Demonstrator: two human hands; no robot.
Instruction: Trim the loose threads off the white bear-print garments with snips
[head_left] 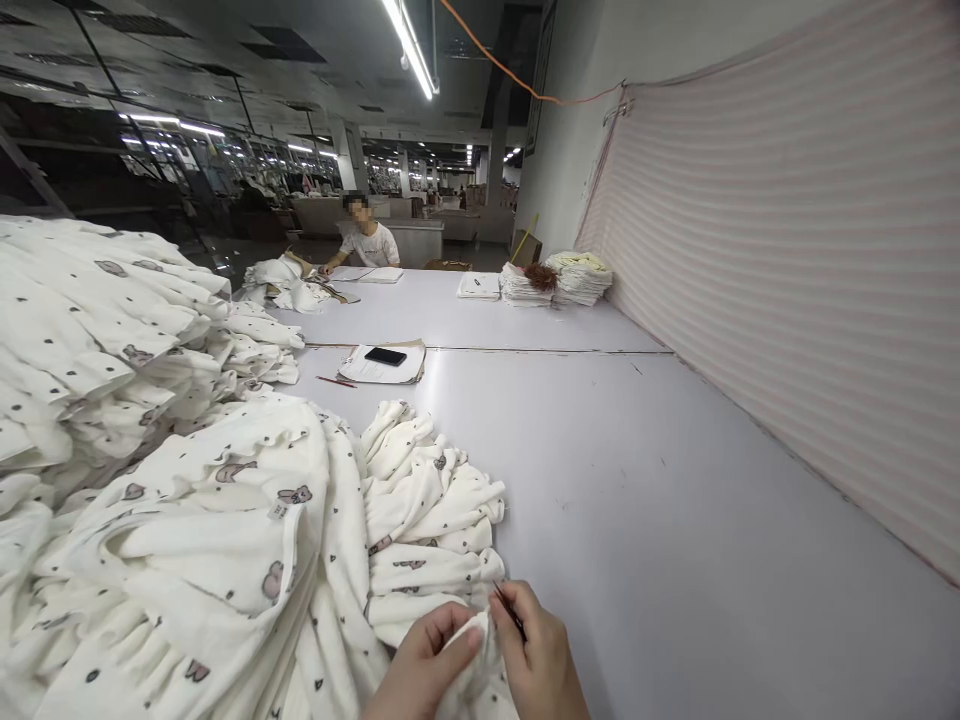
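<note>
My left hand (421, 668) pinches a fold of white printed cloth (247, 560) at the bottom of the view, fingers closed on it. My right hand (538, 660) is pressed against the same fold and grips a small dark thin tool (508, 607) between its fingers, its tip on the fabric. The cloth belongs to a big crumpled heap of white garments with small animal prints that spreads to the left.
A taller stack of the same garments (97, 330) rises at far left. On the grey table (637, 480) lie a clipboard with a phone (385, 357), a red pen (336, 381) and folded piles (559, 280) at the back. A seated person (367, 243) works at the far end. A striped wall covering (787, 280) runs along the right.
</note>
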